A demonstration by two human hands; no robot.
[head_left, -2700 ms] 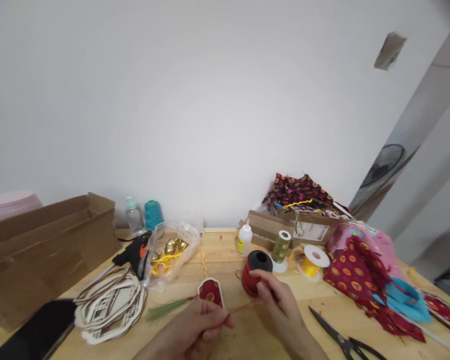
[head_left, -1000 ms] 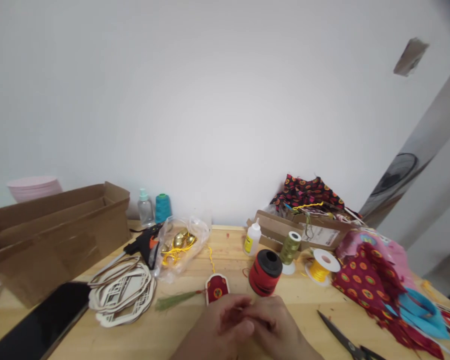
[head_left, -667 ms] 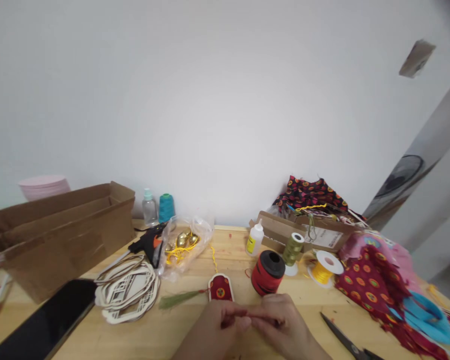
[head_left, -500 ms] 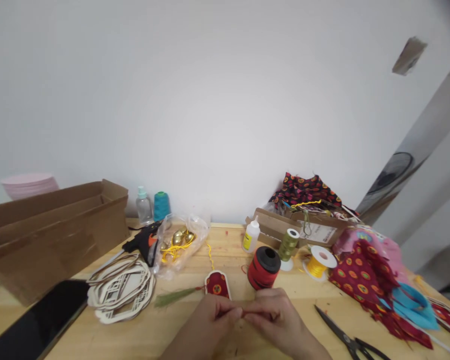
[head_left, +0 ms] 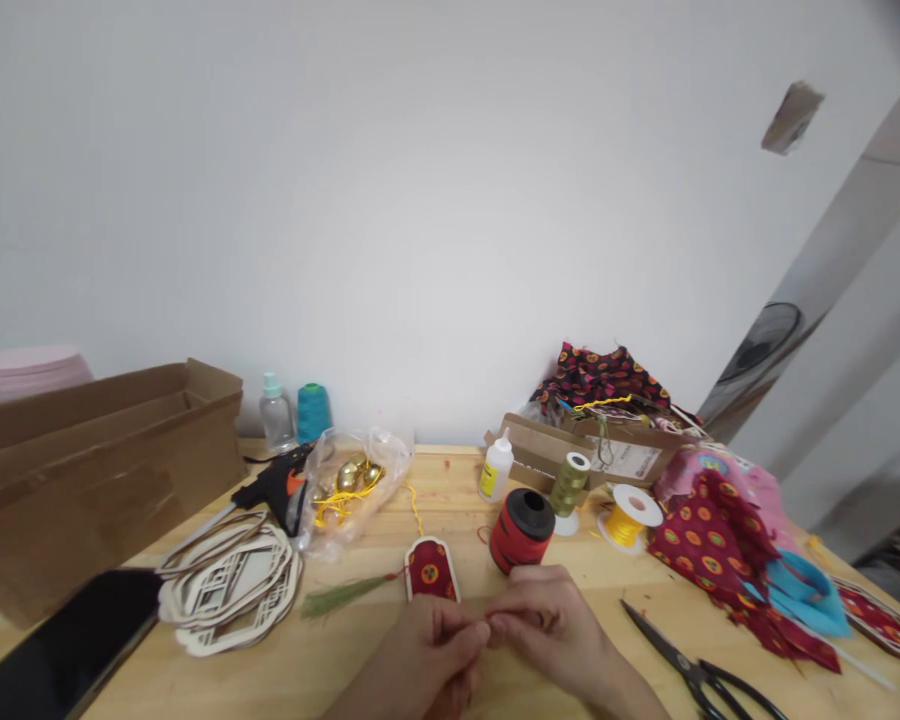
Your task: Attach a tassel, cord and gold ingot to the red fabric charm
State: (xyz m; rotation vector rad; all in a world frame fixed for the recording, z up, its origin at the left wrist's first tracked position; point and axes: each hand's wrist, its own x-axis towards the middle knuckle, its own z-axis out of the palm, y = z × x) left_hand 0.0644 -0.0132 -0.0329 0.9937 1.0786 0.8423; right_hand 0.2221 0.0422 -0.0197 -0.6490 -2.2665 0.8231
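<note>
The right hand (head_left: pixel 551 635) has come off the black-capped red cord spool (head_left: pixel 521 527) and closed in on the left hand (head_left: pixel 427 660). The thin red cord (head_left: pixel 489 627) once stretched between them is now a short pinched bit.

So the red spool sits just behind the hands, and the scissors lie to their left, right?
No. In the head view the scissors lie to the right of the left hand and right hand; the red spool does sit just behind them.

- A hobby craft corner is showing here: a wooden desk (head_left: pixel 450 478) is sitting against a plain white wall.
- Thread spools (head_left: pixel 521 528), a glue gun (head_left: pixel 274 487) and a glue bottle (head_left: pixel 495 467) are sitting about.
- Scissors (head_left: pixel 690 670), patterned fabric scraps (head_left: pixel 712 545) and wooden cut-out frames (head_left: pixel 229 590) are lying around.
</note>
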